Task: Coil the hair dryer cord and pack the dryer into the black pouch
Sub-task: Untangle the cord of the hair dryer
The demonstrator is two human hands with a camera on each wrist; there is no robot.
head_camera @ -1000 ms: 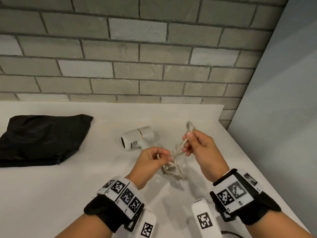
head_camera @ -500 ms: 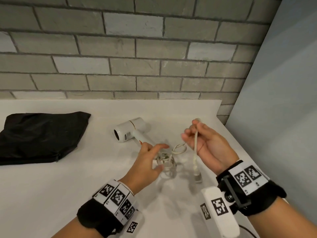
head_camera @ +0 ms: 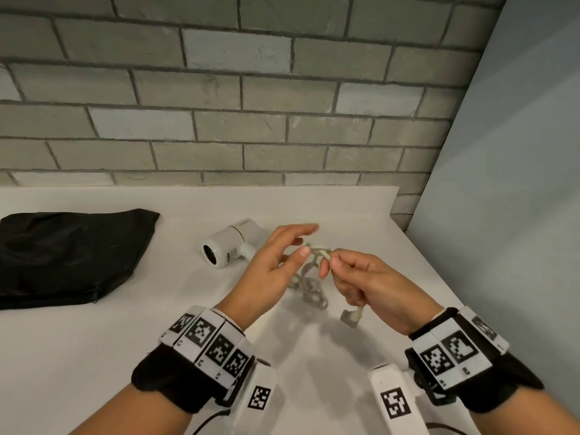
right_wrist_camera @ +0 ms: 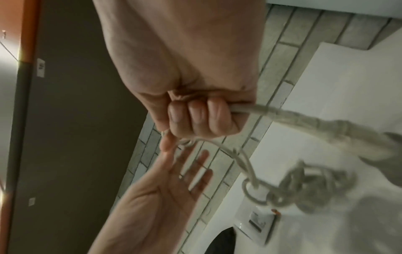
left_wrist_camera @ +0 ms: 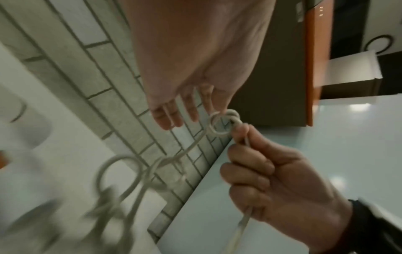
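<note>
The white hair dryer (head_camera: 230, 243) lies on the white table (head_camera: 94, 356), its barrel pointing left. Its pale cord (head_camera: 309, 287) hangs in tangled loops between my hands. My right hand (head_camera: 329, 266) grips the cord in a fist, pinching a small loop (left_wrist_camera: 217, 125) at the top, while the plug (head_camera: 351, 317) dangles below the fist. My left hand (head_camera: 301, 241) is spread with straight fingers, its thumb touching that small loop. The black pouch (head_camera: 75, 255) lies flat at the table's left, apart from both hands.
A grey brick wall (head_camera: 251, 120) runs along the back of the table. A pale panel (head_camera: 502, 215) closes the right side, next to the table's right edge. Bare tabletop lies between the pouch and the dryer.
My left hand has risen from the tangle on the table to the small loop at the top. My right hand has turned the cord over and come closer to the left hand.
</note>
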